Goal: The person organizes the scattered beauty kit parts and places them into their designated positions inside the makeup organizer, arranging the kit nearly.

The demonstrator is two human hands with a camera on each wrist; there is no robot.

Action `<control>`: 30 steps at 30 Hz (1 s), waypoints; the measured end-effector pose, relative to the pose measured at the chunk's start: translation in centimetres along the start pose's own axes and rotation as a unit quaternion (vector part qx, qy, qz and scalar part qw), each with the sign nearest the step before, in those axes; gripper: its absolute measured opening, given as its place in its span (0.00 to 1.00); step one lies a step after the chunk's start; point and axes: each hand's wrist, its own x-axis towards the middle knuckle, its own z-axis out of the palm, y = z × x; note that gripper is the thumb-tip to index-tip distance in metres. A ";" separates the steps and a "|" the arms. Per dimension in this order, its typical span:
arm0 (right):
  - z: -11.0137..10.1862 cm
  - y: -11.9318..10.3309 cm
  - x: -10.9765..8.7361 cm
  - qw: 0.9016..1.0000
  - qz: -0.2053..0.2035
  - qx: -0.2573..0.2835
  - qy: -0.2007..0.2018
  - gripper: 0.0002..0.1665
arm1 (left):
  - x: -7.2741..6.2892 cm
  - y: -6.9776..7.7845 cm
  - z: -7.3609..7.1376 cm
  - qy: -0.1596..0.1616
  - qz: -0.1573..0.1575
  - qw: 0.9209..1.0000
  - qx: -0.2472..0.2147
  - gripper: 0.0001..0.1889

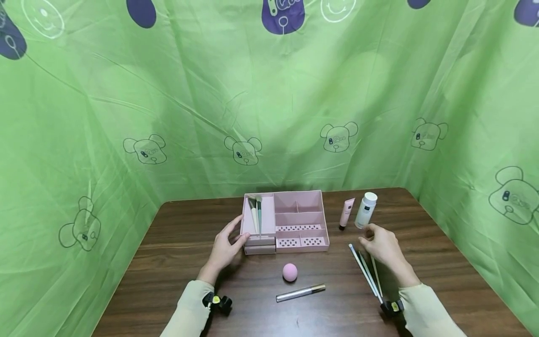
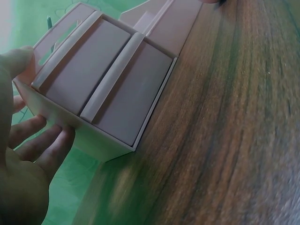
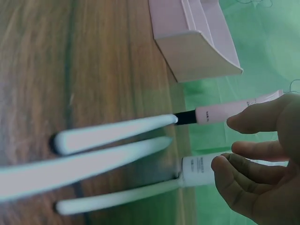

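Brushes (image 1: 363, 270) near right fingers (image 3: 232, 185), slanting away leftward.

Bright green filled the curtain (image 1: 269, 93), with purple blobs (image 1: 283, 18) along the top and dark-outlined bear heads (image 1: 148, 150) below. I saw brown wood grain on the table (image 1: 168, 271), pale pink on the central organiser (image 1: 296, 219), dark spots across its lower-right compartments (image 1: 288, 243), and pink on the ball (image 1: 289, 271). The tube (image 1: 346, 214) was pink, black-capped; the bottle (image 1: 365, 211), white; the sticks (image 1: 363, 270) at lower right, pale; the cylinder (image 1: 296, 294) at lower centre, silver and gold.
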 end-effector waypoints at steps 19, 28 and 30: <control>0.3 2.0 -0.3 0.998 0.036 -0.022 -0.038 0.20 | 0.0 0.1 0.0 0.001 -0.008 1.000 -0.010 0.31; 0.7 2.7 -0.5 0.994 0.043 -0.052 -0.081 0.14 | 0.0 0.1 0.1 0.003 -0.008 1.000 -0.001 0.31; 0.8 2.8 -0.5 0.994 0.040 -0.055 -0.084 0.12 | 0.0 0.2 0.1 0.003 -0.009 1.000 -0.001 0.31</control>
